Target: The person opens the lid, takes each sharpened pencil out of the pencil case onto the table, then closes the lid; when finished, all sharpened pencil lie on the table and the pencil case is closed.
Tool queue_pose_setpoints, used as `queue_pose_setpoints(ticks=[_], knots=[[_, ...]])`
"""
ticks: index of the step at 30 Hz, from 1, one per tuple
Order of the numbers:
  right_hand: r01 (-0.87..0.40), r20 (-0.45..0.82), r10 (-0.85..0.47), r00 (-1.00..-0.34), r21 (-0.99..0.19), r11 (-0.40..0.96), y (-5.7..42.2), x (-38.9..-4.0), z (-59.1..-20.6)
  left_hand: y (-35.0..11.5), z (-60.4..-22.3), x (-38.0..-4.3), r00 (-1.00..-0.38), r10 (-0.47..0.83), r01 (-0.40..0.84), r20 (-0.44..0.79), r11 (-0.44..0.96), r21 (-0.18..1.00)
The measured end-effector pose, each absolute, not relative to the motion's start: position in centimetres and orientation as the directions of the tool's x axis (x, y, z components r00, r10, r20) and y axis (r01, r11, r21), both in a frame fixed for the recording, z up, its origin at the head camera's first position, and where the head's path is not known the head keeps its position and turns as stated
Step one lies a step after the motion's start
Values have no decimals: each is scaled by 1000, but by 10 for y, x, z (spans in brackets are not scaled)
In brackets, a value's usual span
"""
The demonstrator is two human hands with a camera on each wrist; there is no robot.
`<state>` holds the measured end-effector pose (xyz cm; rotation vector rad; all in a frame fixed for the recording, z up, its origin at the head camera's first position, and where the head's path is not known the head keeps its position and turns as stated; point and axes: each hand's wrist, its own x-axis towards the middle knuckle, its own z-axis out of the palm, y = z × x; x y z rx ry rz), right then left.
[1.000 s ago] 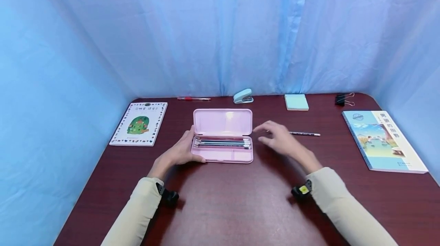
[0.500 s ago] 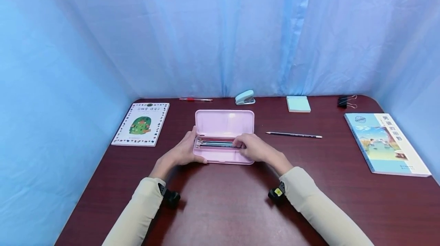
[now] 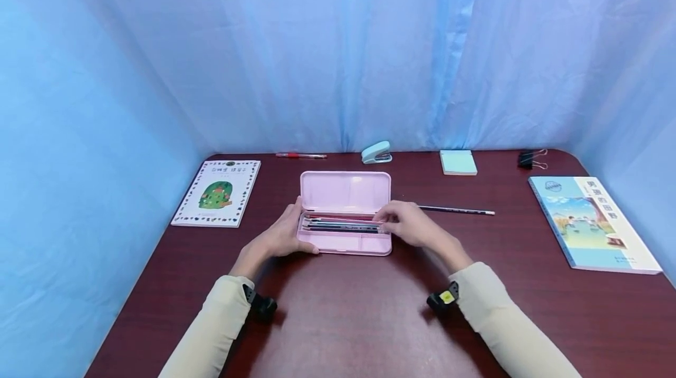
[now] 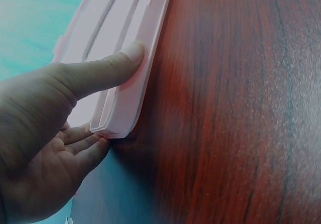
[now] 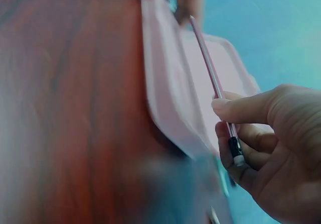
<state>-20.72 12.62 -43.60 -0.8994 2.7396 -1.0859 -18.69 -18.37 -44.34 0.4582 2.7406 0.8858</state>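
An open pink pencil case (image 3: pixel 333 242) lies mid-table, its lid (image 3: pixel 345 191) tipped back and several pencils (image 3: pixel 338 227) in its rear compartment. My left hand (image 3: pixel 281 235) holds the case's left end; in the left wrist view the thumb (image 4: pixel 118 66) presses the front wall and the other fingers lie against the end. Over the case's right end, my right hand (image 3: pixel 414 225) pinches a reddish pencil (image 5: pixel 207 56) between thumb and fingers. Its black band and white eraser (image 5: pixel 238 160) show below the fingers in the right wrist view.
Another pencil (image 3: pixel 459 210) lies right of the case. Behind are a red pen (image 3: pixel 301 155), a mint stapler (image 3: pixel 377 152), a sticky-note pad (image 3: pixel 458 162) and a black binder clip (image 3: pixel 526 159). Books lie left (image 3: pixel 216 193) and right (image 3: pixel 594 222). A blue curtain (image 3: pixel 338 55) surrounds the table.
My right hand came from beside the case into it, then drew slightly right and now pinches a pencil. My left hand has stayed on the case's left end.
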Motion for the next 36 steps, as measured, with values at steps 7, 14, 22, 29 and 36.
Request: queue_pose_setpoints(ticks=[7, 14, 22, 29, 36], knots=[[-451, 169, -447, -879, -603, 658, 199, -205, -433, -184, -444, -187, -926, 359, 227, -117, 776, 588], [-338, 123, -328, -937, -560, 756, 263, -191, -444, -185, -443, -187, -925, 364, 232, -108, 766, 600], [-280, 143, -241, -960, -535, 797, 297, -188, -460, -184, -445, -188, -925, 364, 231, -108, 767, 599], [-263, 157, -211, -965, -540, 800, 301, -191, -465, -185, -445, -188, -925, 364, 233, -107, 768, 597], [-294, 189, -228, -955, -517, 804, 301, -192, -467, -185, -444, -188, -922, 374, 247, -97, 764, 596]])
